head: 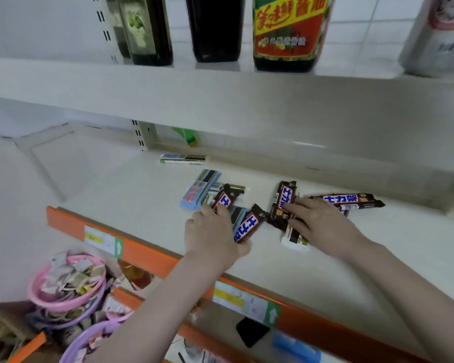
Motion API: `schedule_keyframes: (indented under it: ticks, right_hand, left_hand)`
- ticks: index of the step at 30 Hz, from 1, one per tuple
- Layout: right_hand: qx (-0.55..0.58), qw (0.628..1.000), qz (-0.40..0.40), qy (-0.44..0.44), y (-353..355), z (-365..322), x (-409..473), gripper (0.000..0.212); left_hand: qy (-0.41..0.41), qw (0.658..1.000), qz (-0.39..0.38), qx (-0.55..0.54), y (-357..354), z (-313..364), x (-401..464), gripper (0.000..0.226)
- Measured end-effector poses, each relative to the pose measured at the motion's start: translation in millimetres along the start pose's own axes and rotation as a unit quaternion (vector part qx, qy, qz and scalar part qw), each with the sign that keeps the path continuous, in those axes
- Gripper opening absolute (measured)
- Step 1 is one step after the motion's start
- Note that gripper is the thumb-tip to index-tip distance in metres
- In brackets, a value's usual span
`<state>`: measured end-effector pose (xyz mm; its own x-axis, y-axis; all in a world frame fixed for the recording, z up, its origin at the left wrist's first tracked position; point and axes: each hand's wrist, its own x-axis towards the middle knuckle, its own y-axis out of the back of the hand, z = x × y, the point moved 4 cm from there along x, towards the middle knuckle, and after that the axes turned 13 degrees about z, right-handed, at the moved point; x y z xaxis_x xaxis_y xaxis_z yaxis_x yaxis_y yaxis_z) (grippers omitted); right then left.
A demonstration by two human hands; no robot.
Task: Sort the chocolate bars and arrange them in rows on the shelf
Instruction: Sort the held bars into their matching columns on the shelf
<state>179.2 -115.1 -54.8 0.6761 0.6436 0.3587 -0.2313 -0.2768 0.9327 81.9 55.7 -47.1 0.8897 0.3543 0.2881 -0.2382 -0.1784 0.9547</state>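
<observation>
Several brown chocolate bars with blue-and-white lettering lie scattered on the white shelf (131,189). My left hand (212,234) grips one brown bar (248,225) near the front, and a second brown bar (224,199) sticks out past its fingers. My right hand (323,226) lies with straight fingers on another brown bar (283,203). A white-wrapped bar (295,238) peeks out under that palm. A further brown bar (349,200) lies crosswise behind the right hand. Light-blue flat packs (199,188) sit left of the pile, and a striped pack (182,159) rests near the back wall.
An orange price rail (147,254) edges the shelf front. The upper shelf (220,100) overhangs close above, carrying dark bottles (288,35). Pink and purple baskets (66,286) of small packets stand below left. A green bottle (186,136) lies at the back.
</observation>
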Motion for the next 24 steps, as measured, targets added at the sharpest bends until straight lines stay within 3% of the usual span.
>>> schedule_keyframes:
  ticks: [3, 8, 14, 19, 24]
  right_hand:
    - [0.019, 0.999, 0.027, -0.025, 6, -5, -7, 0.040]
    - [-0.023, 0.994, 0.040, -0.101, 6, -15, -10, 0.049]
    - [0.017, 0.985, 0.037, -0.169, 10, -23, -10, 0.040]
    - [0.059, 0.979, 0.047, -0.187, 19, -29, -15, 0.033]
    - [0.130, 0.966, 0.076, -0.211, 26, -30, -29, 0.042]
  left_hand:
    - [-0.021, 0.999, 0.041, -0.027, 6, -3, -3, 0.081]
    - [-0.038, 0.997, 0.042, -0.046, 5, -2, -3, 0.091]
    - [-0.011, 0.999, -0.052, 0.006, 1, -5, 8, 0.115]
    - [-0.010, 0.999, -0.043, -0.023, 15, -1, 12, 0.081]
    - [-0.088, 0.994, -0.047, -0.033, 15, 4, -1, 0.071]
